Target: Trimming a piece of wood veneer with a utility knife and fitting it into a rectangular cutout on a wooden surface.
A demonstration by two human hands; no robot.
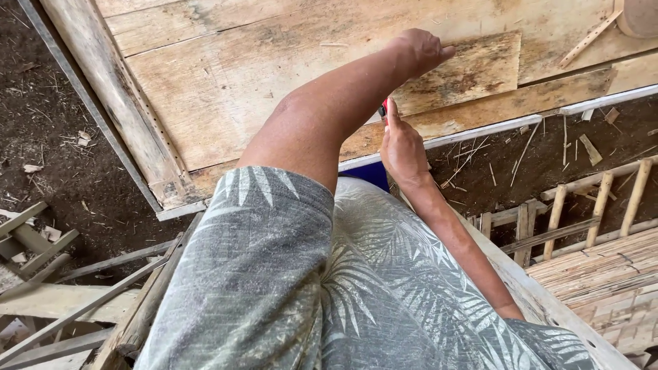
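Observation:
My left hand [421,48] reaches across the wooden worktable [219,89] and rests palm down on a thin, stained plywood sheet [480,68], holding nothing. Lower down, at the table's near edge, my right hand [401,147] is closed around a small red tool [384,108]. Only the tool's tip shows above the fingers, next to the sheet's lower left corner. What kind of tool it is cannot be made out. My patterned grey shirt fills the lower middle of the view.
A pale metal strip [480,130] edges the table. A blue object [370,175] sits under that edge. Bamboo frames [589,205] and a slatted bamboo panel [610,281] lie at right. Wood offcuts [34,240] rest on the dirt at left. A thin stick [589,38] lies at the table's top right.

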